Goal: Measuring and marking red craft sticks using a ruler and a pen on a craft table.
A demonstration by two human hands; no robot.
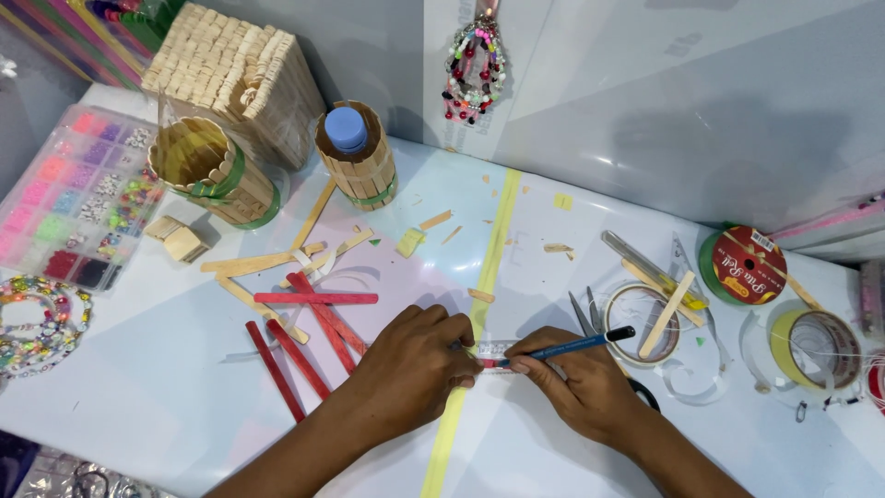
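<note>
R hand [576, 383] grips blue pen [572, 348] — L hand [415, 364] pins ruler [493, 350], prob.

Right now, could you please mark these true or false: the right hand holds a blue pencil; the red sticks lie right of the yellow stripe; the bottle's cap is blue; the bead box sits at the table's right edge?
1. The right hand holds a blue pencil. True.
2. The red sticks lie right of the yellow stripe. False: they lie left of it.
3. The bottle has a blue cap. True.
4. The bead box sits at the table's right edge. False: it sits at the left edge.
</note>
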